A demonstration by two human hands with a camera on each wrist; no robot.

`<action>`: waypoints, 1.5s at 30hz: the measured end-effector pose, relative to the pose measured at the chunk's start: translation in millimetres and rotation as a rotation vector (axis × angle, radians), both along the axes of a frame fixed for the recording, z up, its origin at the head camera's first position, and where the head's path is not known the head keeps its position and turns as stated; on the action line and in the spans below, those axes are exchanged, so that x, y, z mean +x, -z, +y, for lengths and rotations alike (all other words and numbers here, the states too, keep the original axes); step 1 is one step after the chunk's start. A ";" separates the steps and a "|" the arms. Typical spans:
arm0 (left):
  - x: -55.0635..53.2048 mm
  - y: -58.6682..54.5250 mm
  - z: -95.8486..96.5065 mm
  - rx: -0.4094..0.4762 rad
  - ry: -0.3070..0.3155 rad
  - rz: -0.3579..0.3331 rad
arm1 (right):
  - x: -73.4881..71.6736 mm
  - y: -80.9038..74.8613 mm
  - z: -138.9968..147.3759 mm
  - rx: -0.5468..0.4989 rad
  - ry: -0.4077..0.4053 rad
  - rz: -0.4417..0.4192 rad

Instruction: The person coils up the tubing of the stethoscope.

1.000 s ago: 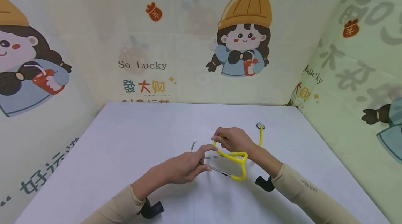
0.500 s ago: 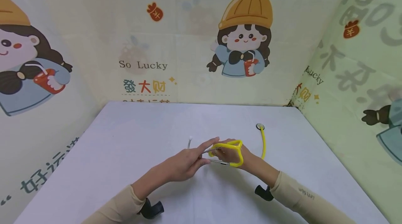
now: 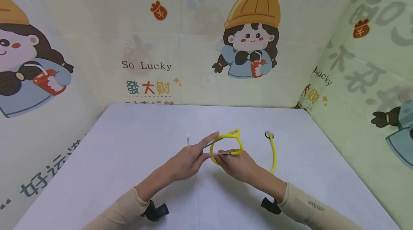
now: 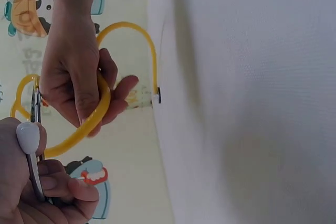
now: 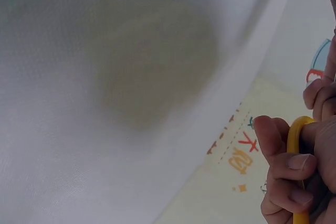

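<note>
A stethoscope with yellow tubing (image 3: 240,140) is held up over the table between both hands. My left hand (image 3: 185,162) grips its metal ear tubes; a white eartip (image 4: 28,137) sticks out past the fingers in the left wrist view. Curled round the yellow tube is my right hand (image 3: 238,165), its fingers (image 5: 286,195) wrapped about it in the right wrist view. From that hand the tube runs on to the round chest piece (image 3: 269,135), which lies on the table at the back right.
The white table (image 3: 145,126) meets a printed cloth wall (image 3: 193,90) at its back, with more cloth at both sides. Black mounts (image 3: 156,211) are strapped at the wrists, below the beige sleeves (image 3: 316,206).
Both hands have risen slightly, and the yellow Y-joint has swung up and left. My right hand has come down and closer under the loop; the chest piece has shifted slightly.
</note>
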State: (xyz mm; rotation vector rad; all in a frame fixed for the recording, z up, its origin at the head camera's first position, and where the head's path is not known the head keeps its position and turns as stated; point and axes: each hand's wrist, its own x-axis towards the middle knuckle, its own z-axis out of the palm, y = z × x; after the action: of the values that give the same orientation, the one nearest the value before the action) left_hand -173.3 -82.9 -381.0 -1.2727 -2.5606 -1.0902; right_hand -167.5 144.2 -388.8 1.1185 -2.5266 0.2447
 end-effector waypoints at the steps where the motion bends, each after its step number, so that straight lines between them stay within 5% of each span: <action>1: -0.9 0.6 -0.3 0.001 -0.011 0.002 | 1.7 -1.7 -1.0 0.015 0.030 -0.035; 6: -4.7 3.2 -2.1 0.002 -0.044 0.011 | 8.7 -6.5 -3.9 0.004 0.129 -0.202; 12: -6.9 7.1 -3.7 -0.018 -0.068 0.025 | 15.3 -6.8 -1.3 -0.033 0.164 -0.262; 33: -19.5 16.9 -5.5 -0.131 -0.181 -0.027 | 41.9 -15.0 -0.2 0.027 0.095 -0.130; 45: -24.2 19.8 -10.3 -0.165 -0.194 -0.052 | 57.7 -42.2 9.1 0.105 0.120 -0.006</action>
State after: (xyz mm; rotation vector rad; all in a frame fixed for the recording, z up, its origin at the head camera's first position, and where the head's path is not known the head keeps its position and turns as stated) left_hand -197.6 -93.3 -400.9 -1.0105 -2.7928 -0.9032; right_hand -109.9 153.3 -346.6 1.0002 -2.6273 0.0842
